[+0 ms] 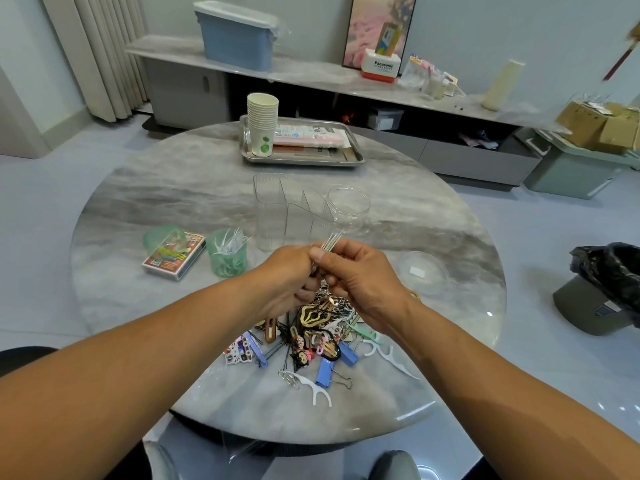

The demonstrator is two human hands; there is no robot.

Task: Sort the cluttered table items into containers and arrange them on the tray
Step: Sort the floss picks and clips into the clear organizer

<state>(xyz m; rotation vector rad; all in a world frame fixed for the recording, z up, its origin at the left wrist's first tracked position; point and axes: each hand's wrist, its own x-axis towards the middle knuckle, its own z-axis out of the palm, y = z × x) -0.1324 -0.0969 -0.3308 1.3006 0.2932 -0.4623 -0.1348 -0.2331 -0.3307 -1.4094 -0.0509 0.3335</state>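
Observation:
Both hands meet above a pile of clutter (311,344) of hair clips, binder clips, paper clips and floss picks near the table's front. My right hand (356,275) pinches a small bundle of thin sticks (330,242) that points up and away. My left hand (287,282) has its fingers curled at the bundle's lower end; what it holds is hidden. Behind the hands stand a clear divided holder (287,209) and a clear round jar (348,207). A green cup (227,252) holds white floss picks. The metal tray (353,157) sits at the far side.
On the tray are a stack of paper cups (262,123) and a pink packet (308,135). A card box (173,256) with a green lid (162,237) lies at left, a clear lid (422,271) at right. A bin with a black bag (609,289) stands on the floor.

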